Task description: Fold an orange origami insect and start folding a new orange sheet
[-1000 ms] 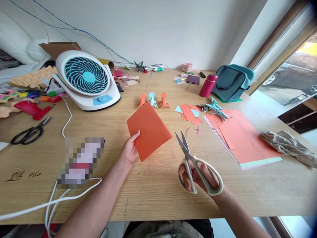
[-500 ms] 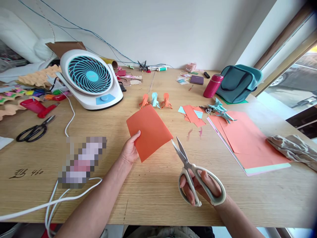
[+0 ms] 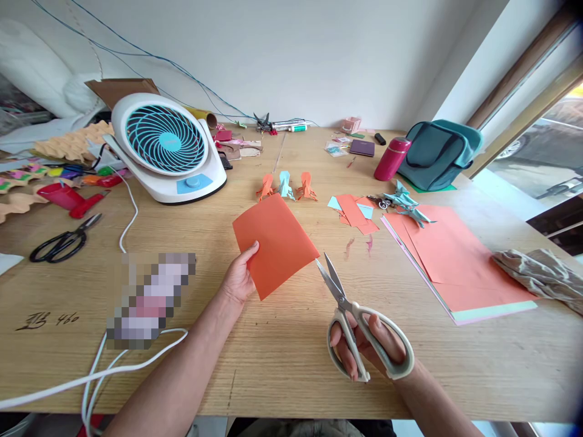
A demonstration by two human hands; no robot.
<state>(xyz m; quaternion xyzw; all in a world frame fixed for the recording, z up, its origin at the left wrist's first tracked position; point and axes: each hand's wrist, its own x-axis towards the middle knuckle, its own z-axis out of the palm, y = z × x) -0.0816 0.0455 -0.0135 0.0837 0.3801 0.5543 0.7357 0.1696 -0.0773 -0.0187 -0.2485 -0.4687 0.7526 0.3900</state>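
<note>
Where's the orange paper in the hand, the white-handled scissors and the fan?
Orange paper [image 3: 279, 241], head view: middle of its flat face.
White-handled scissors [image 3: 341, 300], head view: near the blades' pivot.
Fan [image 3: 170, 142], head view: blue hub of its grille.

Bright daylight from the right

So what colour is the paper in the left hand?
The paper is reddish orange; the head view shows it best.
</note>
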